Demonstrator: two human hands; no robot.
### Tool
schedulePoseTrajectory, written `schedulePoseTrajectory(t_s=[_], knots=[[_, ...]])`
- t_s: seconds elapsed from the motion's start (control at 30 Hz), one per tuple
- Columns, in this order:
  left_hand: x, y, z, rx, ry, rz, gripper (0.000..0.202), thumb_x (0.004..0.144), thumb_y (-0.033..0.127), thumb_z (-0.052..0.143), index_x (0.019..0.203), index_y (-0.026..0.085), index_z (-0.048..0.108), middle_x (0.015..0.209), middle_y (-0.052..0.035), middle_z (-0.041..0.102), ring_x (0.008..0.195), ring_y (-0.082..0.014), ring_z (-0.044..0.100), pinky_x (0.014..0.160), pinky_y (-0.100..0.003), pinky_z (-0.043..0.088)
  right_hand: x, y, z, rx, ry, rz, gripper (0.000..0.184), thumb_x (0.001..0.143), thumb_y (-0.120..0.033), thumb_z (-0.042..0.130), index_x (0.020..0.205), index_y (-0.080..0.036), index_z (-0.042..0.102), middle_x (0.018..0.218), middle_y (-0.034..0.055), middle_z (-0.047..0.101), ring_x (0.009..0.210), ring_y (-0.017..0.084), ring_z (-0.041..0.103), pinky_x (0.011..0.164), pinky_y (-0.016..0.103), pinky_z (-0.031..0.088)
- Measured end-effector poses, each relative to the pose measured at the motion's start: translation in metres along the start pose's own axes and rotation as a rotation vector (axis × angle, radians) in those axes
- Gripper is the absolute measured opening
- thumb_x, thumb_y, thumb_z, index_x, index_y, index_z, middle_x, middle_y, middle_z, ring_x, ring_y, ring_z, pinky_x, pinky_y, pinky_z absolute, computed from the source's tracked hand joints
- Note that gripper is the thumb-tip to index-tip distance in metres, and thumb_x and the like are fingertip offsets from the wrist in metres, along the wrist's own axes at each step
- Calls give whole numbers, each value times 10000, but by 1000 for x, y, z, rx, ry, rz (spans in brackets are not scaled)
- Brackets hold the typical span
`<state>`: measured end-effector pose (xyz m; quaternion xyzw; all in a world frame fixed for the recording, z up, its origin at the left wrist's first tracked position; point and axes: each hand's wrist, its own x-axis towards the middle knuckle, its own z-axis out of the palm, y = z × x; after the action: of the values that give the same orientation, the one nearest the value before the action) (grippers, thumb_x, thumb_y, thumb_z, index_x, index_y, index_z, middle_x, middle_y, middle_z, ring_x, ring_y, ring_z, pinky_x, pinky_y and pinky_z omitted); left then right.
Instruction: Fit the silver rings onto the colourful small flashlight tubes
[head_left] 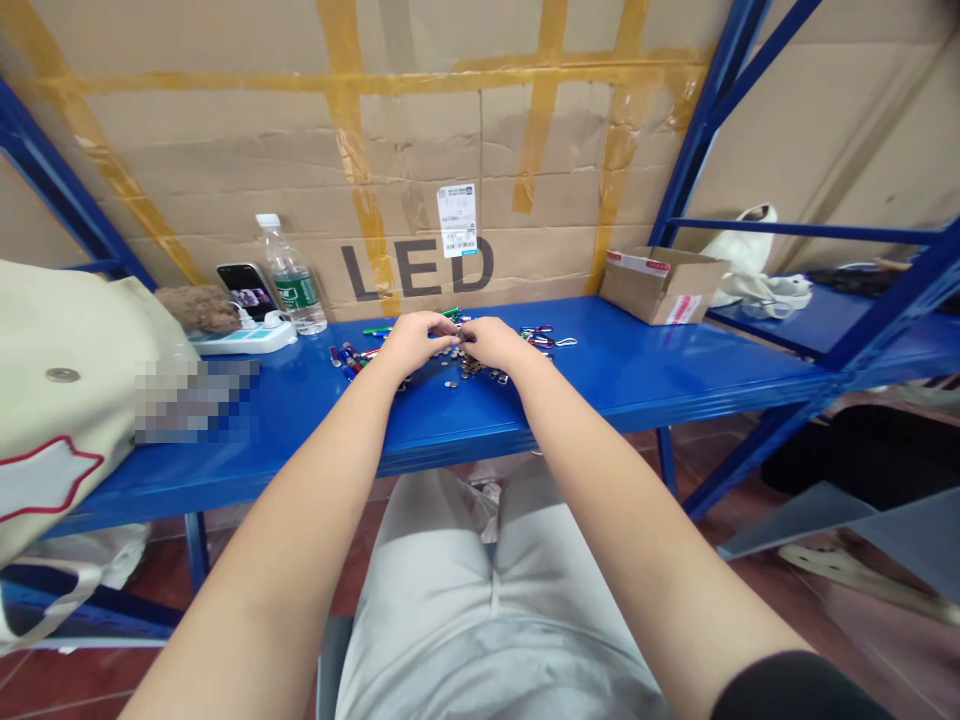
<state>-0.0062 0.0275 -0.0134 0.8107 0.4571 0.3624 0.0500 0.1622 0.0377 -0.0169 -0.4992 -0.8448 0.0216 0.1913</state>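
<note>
My left hand [414, 342] reaches over the blue table with its fingers curled and thumb towards the fingertips. My right hand [491, 342] faces it, fingers bent in a pinch; the fingertips of both hands almost meet. Something small and dark seems to be between them, too small to name. Below lie a loose heap of small round metal pieces [474, 368], like coins or button cells. Colourful slim metal tubes [349, 358] lie left of my left hand, partly hidden by it. Past my right hand are several small carabiner clips [540, 338].
A water bottle [296, 280], a phone [247, 290] and a white power strip [247, 338] stand at the back left. A cream bag [75, 350] fills the left end. An open cardboard box [660, 285] sits back right, by the blue rack post [697, 140]. Cardboard marked LED walls the back.
</note>
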Motion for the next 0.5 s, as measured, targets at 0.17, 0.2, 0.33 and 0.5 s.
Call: schedulePoseTrajectory(t_s=[0.17,0.2,0.33,0.5], knots=[[-1,1,-2,-17,-26,52,191,765,240,674,940,199,736,953,-35,739,920,-205,654,861,-311,486,0,0,1,29,12,-32,241,901,-287,526,1074,-258,692,1151,62,690,1062,241,616,857,309,448],[-1,1,-2,-20,-31,57,208,763,236,672,961,199,727,975,-35,735,935,-206,651,877,-314,481,0,0,1,31,12,-31,230,900,-292,529,1054,-255,697,1138,65,693,1049,241,619,846,308,449],[0,4,0,66,66,42,306,723,252,707,1017,177,670,1068,-62,694,944,-215,627,879,-333,475,1,2,-1,44,40,74,199,889,-318,543,986,-245,702,1117,76,693,1019,240,614,839,325,444],[-2,23,8,34,-141,193,162,783,330,675,814,171,680,862,-40,705,813,-185,627,797,-298,477,1,4,-8,109,129,272,212,878,-288,523,1006,-248,688,1127,74,688,1031,239,604,846,352,443]])
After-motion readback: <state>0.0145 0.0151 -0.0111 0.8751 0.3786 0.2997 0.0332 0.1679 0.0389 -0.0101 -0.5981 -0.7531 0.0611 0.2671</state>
